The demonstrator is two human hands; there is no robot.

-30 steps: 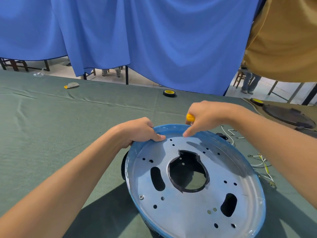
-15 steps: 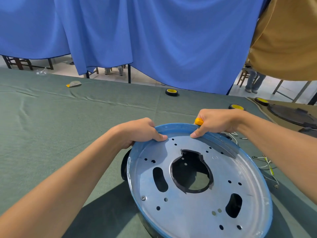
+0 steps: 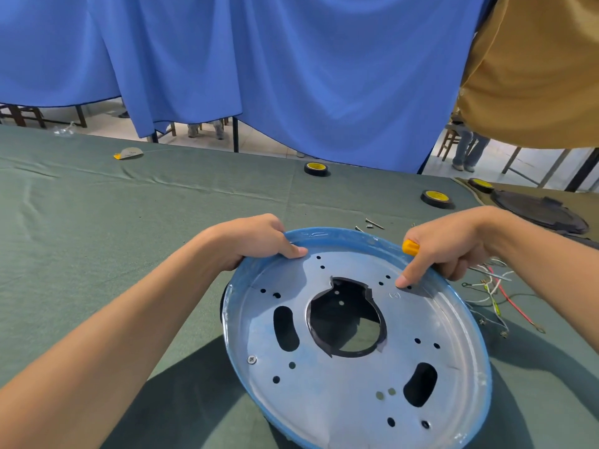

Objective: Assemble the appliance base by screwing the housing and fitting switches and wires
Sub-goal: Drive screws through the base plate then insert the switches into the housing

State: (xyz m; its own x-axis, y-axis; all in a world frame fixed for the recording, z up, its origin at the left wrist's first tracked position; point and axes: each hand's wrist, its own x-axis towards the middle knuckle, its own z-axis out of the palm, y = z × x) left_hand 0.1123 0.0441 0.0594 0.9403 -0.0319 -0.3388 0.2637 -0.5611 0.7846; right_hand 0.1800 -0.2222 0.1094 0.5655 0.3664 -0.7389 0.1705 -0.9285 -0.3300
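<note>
Shifted rightward along the rim: right hand (image 3: 453,247), fingers wrapped round yellow-handled screwdriver (image 3: 410,247), forefinger pressed on plate. Left hand (image 3: 246,244): fingers curled over rim of housing (image 3: 324,384), on counter (image 3: 97,238). Risk: one screw (image 3: 252,359) seen fitted; holes may be misaligned if plate is slipped.

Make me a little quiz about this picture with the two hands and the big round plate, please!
1. Pick one: the screwdriver handle in the right hand is A red, B yellow, C green.
2. True or false: the left hand grips the rim of the round plate.
3. Fill the gap: the loose wires lie on the plate's ___ side.
Key: 1 B; 2 true; 3 right.
</note>
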